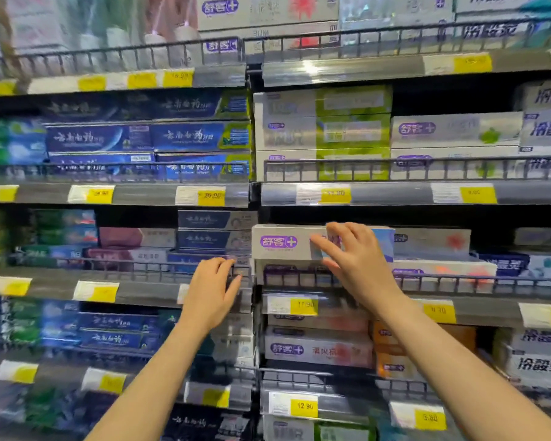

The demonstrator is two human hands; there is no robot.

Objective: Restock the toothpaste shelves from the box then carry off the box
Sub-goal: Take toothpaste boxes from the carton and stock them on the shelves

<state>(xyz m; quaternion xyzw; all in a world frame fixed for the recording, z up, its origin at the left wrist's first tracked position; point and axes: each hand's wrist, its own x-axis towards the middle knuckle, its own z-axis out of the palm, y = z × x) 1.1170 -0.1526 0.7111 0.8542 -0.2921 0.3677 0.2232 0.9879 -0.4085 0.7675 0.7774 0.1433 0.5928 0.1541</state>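
A white toothpaste carton [283, 241] with a purple logo and a blue right end lies on top of a stack on the third shelf, right bay. My right hand [353, 256] lies over its front with fingers spread and nearly straight, touching it. My left hand [213, 286] rests on the wire rail [159, 268] of the same shelf just left of the carton, fingers lightly bent over the rail. The supply box is out of view.
Shelves of toothpaste cartons fill the view: dark blue ones [201, 136] at left, white and green ones [322, 132] at right. Each shelf has a wire front rail and yellow price tags [304, 305]. A dark gap [452, 100] sits above the right stack.
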